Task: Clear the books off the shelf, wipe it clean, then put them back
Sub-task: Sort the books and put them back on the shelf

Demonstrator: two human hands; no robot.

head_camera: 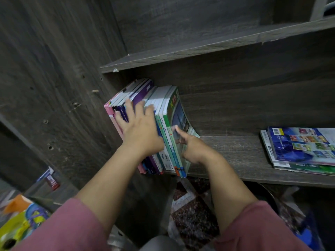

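Nearest, pink sleeves [72, 229]. Beyond, left hand [140, 131] pressed flat, fingers spread, on the upright books [163, 100] at the left end of the shelf [235, 156]. Alongside, right hand [193, 149] against the cover of the outermost green book [178, 113], thumb raised, fingers curled; gripping or merely pushing, unclear. Farther right, a flat stack [299, 147].

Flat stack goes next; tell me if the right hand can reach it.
Probably yes: bare shelf lies between the right hand and the flat stack, though that hand now grips the green book.

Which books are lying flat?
The small stack at the shelf's right end, blue cover on top. The books at the left end stand upright.
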